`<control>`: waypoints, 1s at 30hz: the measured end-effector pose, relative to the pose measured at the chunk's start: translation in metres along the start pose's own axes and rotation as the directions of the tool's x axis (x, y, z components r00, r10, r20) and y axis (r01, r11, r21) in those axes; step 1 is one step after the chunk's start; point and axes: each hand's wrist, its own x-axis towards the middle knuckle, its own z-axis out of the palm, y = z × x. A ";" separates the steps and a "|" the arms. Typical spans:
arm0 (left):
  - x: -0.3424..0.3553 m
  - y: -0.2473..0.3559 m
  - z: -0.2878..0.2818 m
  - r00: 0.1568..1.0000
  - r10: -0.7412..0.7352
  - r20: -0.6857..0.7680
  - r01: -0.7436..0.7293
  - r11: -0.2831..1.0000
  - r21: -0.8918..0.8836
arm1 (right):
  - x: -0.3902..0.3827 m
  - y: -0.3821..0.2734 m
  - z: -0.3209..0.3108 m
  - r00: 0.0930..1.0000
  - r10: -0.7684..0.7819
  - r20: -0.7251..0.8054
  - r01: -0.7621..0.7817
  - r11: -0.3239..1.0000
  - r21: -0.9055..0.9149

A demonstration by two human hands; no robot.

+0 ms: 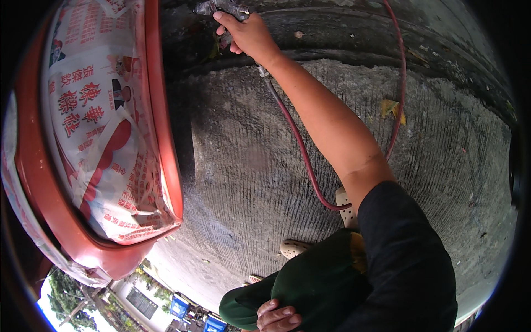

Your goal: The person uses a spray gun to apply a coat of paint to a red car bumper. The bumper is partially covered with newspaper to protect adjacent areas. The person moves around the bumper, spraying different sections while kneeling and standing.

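Observation:
My right hand [250,37] is stretched out at the top, its fingers wrapped round the handle of a metal spray gun [224,10]. A dark red air hose [303,145] joins the fitting under the gun. To the left of the gun stands a glossy red vehicle panel [168,122], its opening masked with printed newspaper [105,138]. Low in the picture my left hand [278,317] lies on the dark green cloth [315,276] over my leg. Its fingers show with nothing in them; the rest is cut off.
Below lies grooved concrete [238,160] with a dry yellow leaf [391,110] on it. The hose loops past my beige clogs [294,248] and runs up the right side. Blue bins [179,306] and a tree [72,299] show far off at lower left.

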 end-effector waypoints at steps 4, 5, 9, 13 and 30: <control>-0.011 -0.011 0.000 0.998 0.060 -0.034 -0.061 0.997 -0.039 | -0.007 -0.003 0.003 0.996 -0.092 0.007 0.092 0.994 -0.066; -0.011 -0.010 -0.004 0.998 0.055 -0.004 -0.055 0.998 -0.037 | -0.013 -0.001 0.001 0.993 -0.117 0.031 0.120 0.985 -0.126; -0.008 -0.009 -0.006 0.998 0.057 0.030 -0.056 0.997 -0.048 | -0.046 -0.004 -0.004 0.991 -0.044 0.124 0.069 0.976 -0.207; -0.010 -0.009 -0.003 0.999 0.049 0.015 -0.048 0.997 -0.055 | -0.085 -0.002 -0.010 0.966 0.070 0.248 -0.009 0.972 -0.237; -0.013 -0.001 -0.002 0.999 0.025 0.041 -0.022 0.998 -0.057 | -0.027 -0.041 0.008 0.978 -0.141 0.156 0.192 0.901 -0.389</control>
